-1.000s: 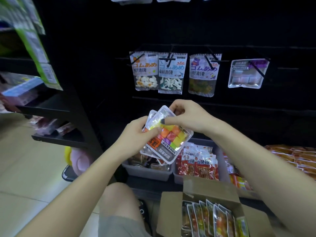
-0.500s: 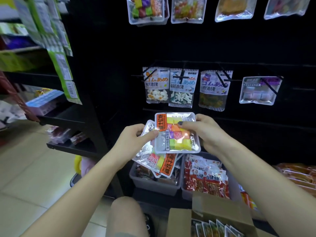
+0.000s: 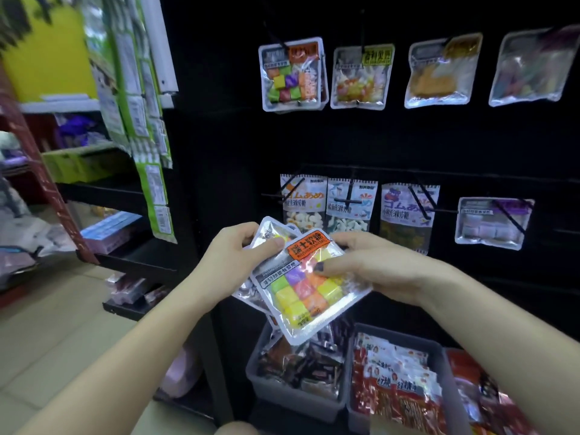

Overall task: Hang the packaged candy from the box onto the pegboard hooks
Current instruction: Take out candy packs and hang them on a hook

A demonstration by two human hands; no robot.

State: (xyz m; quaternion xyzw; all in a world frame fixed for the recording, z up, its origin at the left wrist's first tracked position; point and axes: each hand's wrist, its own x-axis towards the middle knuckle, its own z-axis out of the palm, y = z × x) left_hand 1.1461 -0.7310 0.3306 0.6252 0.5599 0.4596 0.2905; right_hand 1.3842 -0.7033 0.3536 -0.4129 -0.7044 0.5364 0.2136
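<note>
Since half a second ago my view has tipped up, bringing the upper row of hooks into sight, and the front candy pack has turned from level to slanted, its orange label now at 12 o'clock. My right hand pinches that pack at its right edge, thumb on the face. My left hand grips the packs behind by their top corner. The front pack's long axis runs from 11 to 5 o'clock. The matching hung pack lies at 12 o'clock, well above; I judge the right hand better placed to carry it up.
</note>
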